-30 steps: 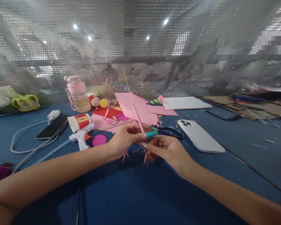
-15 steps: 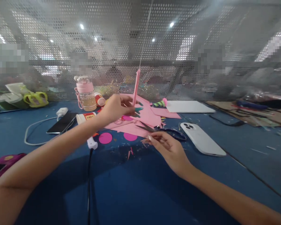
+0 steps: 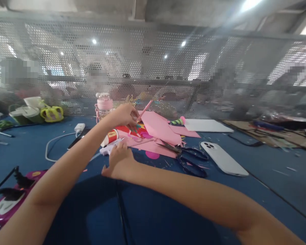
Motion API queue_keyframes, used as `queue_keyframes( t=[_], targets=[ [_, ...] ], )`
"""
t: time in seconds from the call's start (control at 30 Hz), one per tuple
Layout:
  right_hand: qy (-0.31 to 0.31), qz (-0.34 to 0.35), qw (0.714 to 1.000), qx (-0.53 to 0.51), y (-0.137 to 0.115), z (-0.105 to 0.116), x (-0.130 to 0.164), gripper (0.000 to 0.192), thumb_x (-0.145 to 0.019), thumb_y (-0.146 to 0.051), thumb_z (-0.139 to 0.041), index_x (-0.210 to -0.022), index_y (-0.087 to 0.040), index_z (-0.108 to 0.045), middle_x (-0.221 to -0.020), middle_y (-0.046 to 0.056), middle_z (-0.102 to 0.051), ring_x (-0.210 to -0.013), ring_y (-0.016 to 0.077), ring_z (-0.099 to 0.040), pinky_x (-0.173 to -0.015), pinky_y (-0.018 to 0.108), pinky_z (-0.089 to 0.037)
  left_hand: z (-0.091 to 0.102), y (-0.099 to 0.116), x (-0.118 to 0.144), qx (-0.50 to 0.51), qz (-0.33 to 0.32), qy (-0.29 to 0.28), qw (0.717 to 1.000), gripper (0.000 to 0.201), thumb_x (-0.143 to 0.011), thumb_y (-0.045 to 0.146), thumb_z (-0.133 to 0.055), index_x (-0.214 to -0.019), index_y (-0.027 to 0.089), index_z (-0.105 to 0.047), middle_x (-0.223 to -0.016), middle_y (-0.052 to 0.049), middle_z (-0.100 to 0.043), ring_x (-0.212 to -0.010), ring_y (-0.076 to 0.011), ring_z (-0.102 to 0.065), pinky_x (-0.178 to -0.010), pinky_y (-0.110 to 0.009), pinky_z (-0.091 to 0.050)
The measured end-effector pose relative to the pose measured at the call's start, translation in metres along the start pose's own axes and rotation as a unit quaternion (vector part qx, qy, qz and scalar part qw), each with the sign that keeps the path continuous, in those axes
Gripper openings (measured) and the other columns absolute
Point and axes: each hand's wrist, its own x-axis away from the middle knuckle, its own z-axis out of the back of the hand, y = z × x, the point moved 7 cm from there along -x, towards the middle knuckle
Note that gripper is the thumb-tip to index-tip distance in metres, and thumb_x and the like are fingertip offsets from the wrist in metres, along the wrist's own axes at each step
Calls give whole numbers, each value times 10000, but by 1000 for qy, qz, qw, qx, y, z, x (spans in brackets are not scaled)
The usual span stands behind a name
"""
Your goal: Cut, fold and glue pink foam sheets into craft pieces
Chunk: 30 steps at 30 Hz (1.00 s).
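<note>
My left hand (image 3: pixel 129 115) is closed on a thin pink paper strip (image 3: pixel 146 109), which slants up to the right above the craft paper. Something teal shows under its fingertips; I cannot make out what. My right hand (image 3: pixel 122 161) lies low over a white glue gun (image 3: pixel 105 150), fingers toward its body and thumb spread away. Its nozzle pokes out beyond the fingers. Pink paper sheets (image 3: pixel 162 128) lie beyond both hands, with a magenta paper circle (image 3: pixel 152 155) at their near edge. Dark-handled scissors (image 3: pixel 191 158) rest half open on the right.
A white phone (image 3: pixel 223 158) lies right of the scissors. A pink-lidded bottle (image 3: pixel 104 103) and red-and-white paper cup (image 3: pixel 111 136) stand left. A purple power strip (image 3: pixel 20 194) sits at lower left. White board (image 3: pixel 206 125) and perforated metal screen (image 3: pixel 153 68) are behind.
My right hand has left the scissors and moved left to the glue gun. My left hand has lowered the pink strip and tilted it rightward. The camera view has tipped up.
</note>
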Motion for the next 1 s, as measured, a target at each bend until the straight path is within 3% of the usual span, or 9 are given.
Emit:
queue_keyframes(
  t=[0.1, 0.2, 0.33, 0.5, 0.57, 0.7, 0.8, 0.9, 1.0],
  targets=[
    [43, -33, 998, 22, 6, -15, -12, 243, -717, -352, -489, -899, -207, -558, -1022, 162, -571, -1061, 463, -432, -711, 594, -372, 7, -1, 1, 45, -15, -21, 999, 172, -463, -2, -618, -588, 114, -632, -430, -21, -613, -352, -119, -554, -388, -181, -416],
    [61, 27, 997, 35, 6, -8, -6, 303, -577, -289, -631, -858, -195, -566, -1015, 177, -563, -998, 464, -474, -685, 559, -401, 10, -1, 4, 72, -8, -39, 997, 167, -470, 10, -633, -606, 106, -643, -459, -37, -626, -383, -130, -575, -403, -193, -433],
    [68, 113, 982, 134, 3, 34, 23, 262, -533, -132, -601, -779, -202, -540, -948, 162, -564, -878, 374, -553, -651, 458, -439, 11, 4, 8, 72, -9, -38, 997, 169, -500, 43, -651, -659, 98, -656, -511, -45, -641, -417, -123, -588, -450, -202, -461],
    [113, 105, 950, 270, 24, 109, 56, 170, -592, -162, -451, -761, -181, -466, -812, 142, -534, -600, 226, -542, -519, 374, -436, 4, -2, 2, 120, -15, -10, 993, 221, -569, 90, -663, -789, 73, -650, -601, -62, -655, -505, -133, -615, -549, -242, -503],
    [144, 116, 948, 258, 38, 136, 68, 186, -599, -163, -400, -780, -177, -442, -761, 98, -515, -624, 214, -539, -552, 366, -448, -9, -11, -3, 177, 1, -11, 984, 224, -600, 95, -662, -820, 69, -634, -644, -67, -658, -534, -134, -621, -593, -269, -513],
    [228, 82, 967, 84, 82, 178, 89, 86, -714, -249, -421, -644, -210, -454, -540, 5, -500, -447, 141, -488, -468, 288, -422, -57, -35, -6, 319, 50, -12, 946, 178, -613, 77, -675, -770, 83, -592, -634, -47, -649, -528, -124, -623, -589, -266, -517],
    [213, 56, 975, -42, 110, 182, 98, 340, -798, -347, -375, -488, -216, -424, -355, -21, -431, -352, 118, -440, -423, 265, -393, -102, -56, 4, 422, 125, 0, 898, 253, -554, 91, -728, -724, 104, -540, -591, -17, -642, -506, -120, -622, -542, -228, -510],
    [197, 53, 972, -113, 125, 182, 103, 385, -790, -410, -400, -472, -199, -457, -346, -14, -456, -325, 105, -430, -358, 244, -357, -136, -61, 15, 430, 140, -28, 891, 334, -495, 192, -778, -726, 94, -556, -549, -16, -636, -482, -99, -606, -498, -185, -488],
    [190, 25, 971, -143, 137, 184, 106, 363, -778, -407, -455, -496, -182, -492, -334, -20, -466, -299, 95, -428, -337, 234, -369, -152, -57, 20, 417, 130, -64, 897, 393, -426, 283, -797, -679, 96, -560, -522, 0, -627, -468, -100, -598, -487, -192, -486]
  ],
)
